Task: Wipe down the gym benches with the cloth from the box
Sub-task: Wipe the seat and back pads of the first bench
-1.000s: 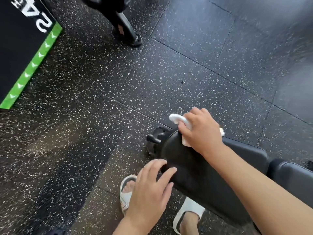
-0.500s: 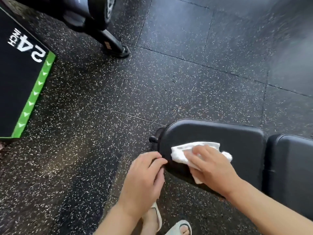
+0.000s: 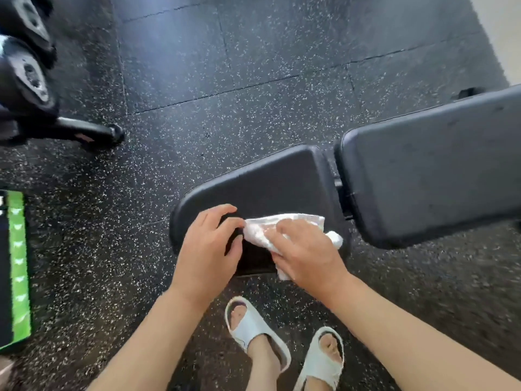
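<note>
The white cloth (image 3: 282,231) lies crumpled on the black seat pad (image 3: 262,187) of the gym bench, on the near part of the pad. The right hand (image 3: 306,253) lies on top of the cloth, palm down, with its fingers (image 3: 277,235) spread over the fabric and pressing it against the pad. Whether the fingers grip the fabric or only press it flat cannot be told; they look extended rather than curled. Cloth shows beyond the fingers on the far side, at the right of the hand, and at the near edge below the palm.

The left hand (image 3: 210,246) rests on the narrow end of the seat pad, just beside the cloth on its left. Its fingers are loosely bent over the pad surface, and the fingertips lie at or very near the left edge of the cloth. It holds nothing.

The back pad (image 3: 431,165) of the same bench stands to the right of the seat pad, separated from it by a narrow gap. The bench stands on black speckled rubber floor tiles (image 3: 225,66). 2 feet in white open-toe slippers (image 3: 253,325) stand on the floor directly below the hands. A black box with a green edge (image 3: 18,266) lies at the left border. Black equipment with wheels (image 3: 31,71) occupies the upper left corner.
</note>
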